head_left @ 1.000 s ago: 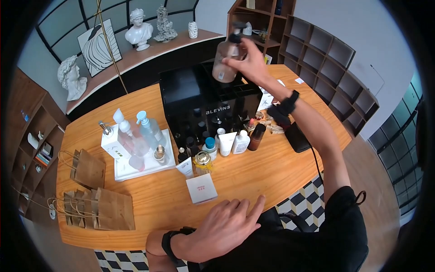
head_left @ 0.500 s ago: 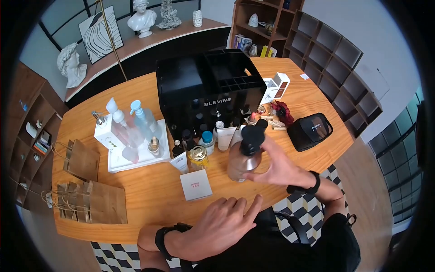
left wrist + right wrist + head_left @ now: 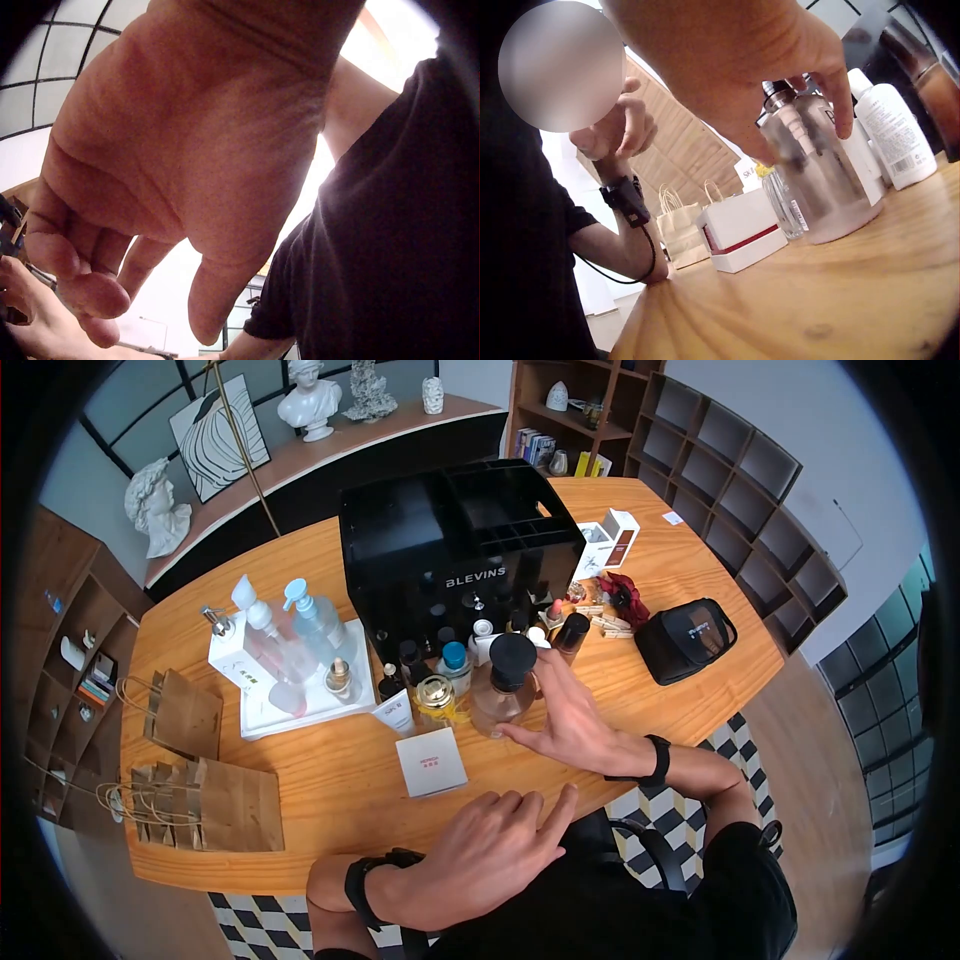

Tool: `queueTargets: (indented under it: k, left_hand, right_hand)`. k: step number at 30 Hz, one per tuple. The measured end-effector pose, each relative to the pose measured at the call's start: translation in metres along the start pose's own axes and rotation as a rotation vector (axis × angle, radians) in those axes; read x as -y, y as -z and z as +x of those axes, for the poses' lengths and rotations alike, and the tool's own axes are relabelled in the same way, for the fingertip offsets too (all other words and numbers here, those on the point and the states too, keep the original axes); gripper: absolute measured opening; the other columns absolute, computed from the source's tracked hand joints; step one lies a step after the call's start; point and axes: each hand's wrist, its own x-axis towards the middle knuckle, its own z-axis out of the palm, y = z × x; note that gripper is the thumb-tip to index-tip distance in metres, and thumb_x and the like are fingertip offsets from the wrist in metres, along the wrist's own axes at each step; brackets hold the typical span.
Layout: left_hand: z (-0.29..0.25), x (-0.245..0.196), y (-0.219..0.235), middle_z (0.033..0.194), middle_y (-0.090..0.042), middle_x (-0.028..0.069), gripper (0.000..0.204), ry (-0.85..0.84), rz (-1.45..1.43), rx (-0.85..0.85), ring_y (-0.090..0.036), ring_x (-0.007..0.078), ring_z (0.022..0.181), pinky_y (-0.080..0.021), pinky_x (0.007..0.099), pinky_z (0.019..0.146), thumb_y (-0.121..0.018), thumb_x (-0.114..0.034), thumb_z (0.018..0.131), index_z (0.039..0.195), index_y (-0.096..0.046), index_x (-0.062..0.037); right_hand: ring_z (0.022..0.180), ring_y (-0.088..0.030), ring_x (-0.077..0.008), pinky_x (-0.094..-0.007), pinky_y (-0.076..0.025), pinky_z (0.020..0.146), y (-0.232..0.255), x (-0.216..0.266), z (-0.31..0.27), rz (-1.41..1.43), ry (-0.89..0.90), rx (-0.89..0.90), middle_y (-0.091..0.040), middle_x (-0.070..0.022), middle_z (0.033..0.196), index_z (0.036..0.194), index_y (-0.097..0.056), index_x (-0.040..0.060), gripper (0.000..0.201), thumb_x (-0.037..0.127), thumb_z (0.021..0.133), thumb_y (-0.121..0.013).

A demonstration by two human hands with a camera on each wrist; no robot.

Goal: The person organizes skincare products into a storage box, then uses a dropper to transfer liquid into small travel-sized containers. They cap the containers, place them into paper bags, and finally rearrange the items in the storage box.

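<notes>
A see-through pump bottle with a black pump top stands upright at the front of the cosmetics. My right hand holds it from the right, thumb low on the near side and fingers on the far side. In the right wrist view, the bottle's base rests on the wooden table. Just left of it are a gold-capped glass bottle and a white square box. My left hand hangs over the table's near edge, fingers loosely bent, holding nothing; its palm shows in the left wrist view.
Behind the cosmetics stands a large black BLEVINS case. On the left is a white tray with pump bottles, and paper bags stand nearer. To the right lie a dark red flower and a black pouch.
My right hand has brought the pump bottle from above the black case down to the table's front, then slightly left beside the gold-capped bottle. The left hand has stayed nearly still.
</notes>
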Motion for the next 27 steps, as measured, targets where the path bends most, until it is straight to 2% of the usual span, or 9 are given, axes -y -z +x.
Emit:
queueTargets:
  k: [3,5,6,8,9,11,15,17,27]
  left_hand:
    - [0.0,0.001,-0.001,0.091,-0.062,0.0107,0.066,-0.005,0.0,-0.001,-0.067,0.024,0.081,-0.055,0.0362,0.072,-0.079,-0.029,0.091,0.144,-0.057,0.0044]
    - [0.001,0.001,-0.002,0.09,-0.061,0.0106,0.066,-0.006,0.002,0.001,-0.067,0.024,0.082,-0.055,0.0363,0.072,-0.079,-0.029,0.091,0.144,-0.057,0.0044]
    - [0.001,0.002,-0.002,0.091,-0.061,0.0107,0.066,-0.006,-0.001,0.0,-0.067,0.0242,0.082,-0.055,0.0364,0.073,-0.078,-0.029,0.091,0.144,-0.057,0.0045]
    - [0.003,0.003,-0.003,0.091,-0.062,0.0108,0.065,-0.01,-0.002,0.001,-0.067,0.0243,0.082,-0.055,0.0366,0.073,-0.078,-0.029,0.092,0.144,-0.057,0.0046]
    - [0.003,0.005,-0.004,0.091,-0.062,0.0113,0.066,-0.018,0.009,0.003,-0.067,0.0252,0.081,-0.057,0.0377,0.072,-0.078,-0.032,0.094,0.145,-0.057,0.0049]
    - [0.005,0.007,-0.005,0.091,-0.063,0.0117,0.066,-0.028,0.02,0.006,-0.068,0.0262,0.079,-0.058,0.0388,0.071,-0.077,-0.034,0.096,0.145,-0.057,0.0051]
    - [0.01,0.011,-0.006,0.089,-0.062,0.0115,0.065,-0.006,0.045,0.022,-0.068,0.0265,0.077,-0.058,0.0387,0.07,-0.076,-0.035,0.097,0.145,-0.057,0.005]
    - [0.013,0.008,-0.008,0.088,-0.062,0.0116,0.065,0.017,0.057,0.036,-0.068,0.0266,0.076,-0.058,0.0387,0.069,-0.075,-0.035,0.098,0.145,-0.056,0.0049]
    - [-0.001,-0.011,-0.015,0.087,-0.066,0.014,0.059,-0.026,-0.118,0.221,-0.07,0.0305,0.079,-0.056,0.0414,0.07,-0.074,-0.035,0.1,0.141,-0.058,0.0051]
  right_hand:
    - [0.113,-0.06,-0.0435,-0.0507,-0.055,0.088,0.012,0.009,-0.004,0.029,-0.042,-0.036,-0.055,-0.0246,0.129,0.14,-0.045,-0.0027,0.08,0.024,0.081,-0.092]
    - [0.103,-0.063,-0.0302,-0.0369,-0.055,0.071,0.019,0.008,-0.011,0.026,-0.042,-0.069,-0.057,-0.0182,0.13,0.145,-0.047,0.0038,0.081,0.02,0.08,-0.093]
    - [0.103,-0.063,-0.0302,-0.0369,-0.055,0.071,0.022,0.008,-0.014,0.026,-0.043,-0.068,-0.057,-0.0182,0.13,0.145,-0.047,0.0038,0.081,0.02,0.08,-0.093]
    - [0.089,-0.063,-0.0244,-0.0337,-0.05,0.063,0.03,0.006,-0.021,0.065,-0.095,-0.115,-0.063,-0.0145,0.112,0.121,-0.06,0.0036,0.048,0.013,0.083,-0.088]
    - [0.089,-0.063,-0.0244,-0.0337,-0.05,0.063,0.033,-0.002,-0.028,0.064,-0.097,-0.118,-0.063,-0.0145,0.112,0.121,-0.06,0.0036,0.048,0.013,0.083,-0.088]
    - [0.067,-0.057,-0.0212,-0.0338,-0.042,0.055,0.035,-0.018,-0.039,0.115,-0.134,-0.056,-0.062,-0.0105,0.083,0.083,-0.058,0.0033,0.026,0.009,0.085,-0.084]
    - [0.051,-0.046,-0.0201,-0.0359,-0.035,0.049,0.045,-0.02,-0.049,0.141,-0.217,-0.026,-0.05,-0.0087,0.061,0.064,-0.043,0.0037,0.045,0.006,0.087,-0.081]
    - [0.045,-0.051,-0.0294,-0.0411,-0.04,0.046,0.048,-0.02,-0.054,0.089,-0.204,0.054,-0.049,-0.0103,0.053,0.058,-0.048,0.0046,0.046,0.015,0.089,-0.08]
    - [0.044,-0.054,-0.0328,-0.0433,-0.042,0.046,0.041,-0.006,-0.06,0.166,-0.064,0.19,-0.057,-0.0139,0.053,0.052,-0.054,0.0013,0.057,0.024,0.102,-0.071]
